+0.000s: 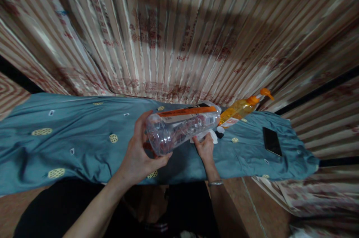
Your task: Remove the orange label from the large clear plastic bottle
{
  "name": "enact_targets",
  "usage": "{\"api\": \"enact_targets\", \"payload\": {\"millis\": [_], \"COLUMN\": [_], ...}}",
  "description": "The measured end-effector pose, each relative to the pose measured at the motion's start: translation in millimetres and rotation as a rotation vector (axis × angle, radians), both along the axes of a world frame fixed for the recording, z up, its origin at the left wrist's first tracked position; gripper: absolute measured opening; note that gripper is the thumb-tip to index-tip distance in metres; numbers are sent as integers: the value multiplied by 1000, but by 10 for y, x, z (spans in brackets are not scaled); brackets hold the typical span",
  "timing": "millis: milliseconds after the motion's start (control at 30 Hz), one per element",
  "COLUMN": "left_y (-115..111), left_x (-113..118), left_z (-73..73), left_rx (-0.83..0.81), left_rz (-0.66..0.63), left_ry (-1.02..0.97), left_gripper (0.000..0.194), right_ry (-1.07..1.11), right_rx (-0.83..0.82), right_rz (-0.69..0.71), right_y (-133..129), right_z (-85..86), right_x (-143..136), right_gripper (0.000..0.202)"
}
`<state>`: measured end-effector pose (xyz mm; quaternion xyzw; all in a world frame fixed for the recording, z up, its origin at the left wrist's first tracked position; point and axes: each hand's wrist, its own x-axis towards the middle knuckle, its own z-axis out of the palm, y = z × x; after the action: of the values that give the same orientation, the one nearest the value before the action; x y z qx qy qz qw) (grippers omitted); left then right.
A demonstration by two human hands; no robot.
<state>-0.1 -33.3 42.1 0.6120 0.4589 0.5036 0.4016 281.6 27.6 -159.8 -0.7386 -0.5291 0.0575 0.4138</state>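
A large clear plastic bottle with an orange and dark label lies tilted in the air, its base toward me on the left. Around that base end the fingers and thumb of my left hand are wrapped. Under the bottle's far end, my right hand has its fingers on a white tissue, pressed near the bottle's side; the bottle partly hides those fingers. Just beyond stands a pump bottle of yellow liquid with an orange pump head. A small white cap and a black piece lie beside the tissue.
A teal cloth with pineapple prints covers the narrow table. Toward its right end lies a black phone. Pleated patterned curtains hang close behind and at both sides, with dark bars at the right.
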Motion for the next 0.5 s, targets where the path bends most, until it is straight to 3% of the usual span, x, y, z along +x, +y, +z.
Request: {"api": "enact_targets", "payload": {"millis": [233,500], "left_y": [-5,2], "left_x": [15,7], "left_z": [33,-14], "left_rx": [21,32], "left_rz": [11,-9], "left_ry": [4,14], "left_gripper": [94,94], "right_ry": [19,16], "right_rx": [-53,-16], "right_rz": [-1,-3], "right_y": [-5,15], "right_z": [47,-38], "right_x": [-9,18], "right_gripper": [69,70]}}
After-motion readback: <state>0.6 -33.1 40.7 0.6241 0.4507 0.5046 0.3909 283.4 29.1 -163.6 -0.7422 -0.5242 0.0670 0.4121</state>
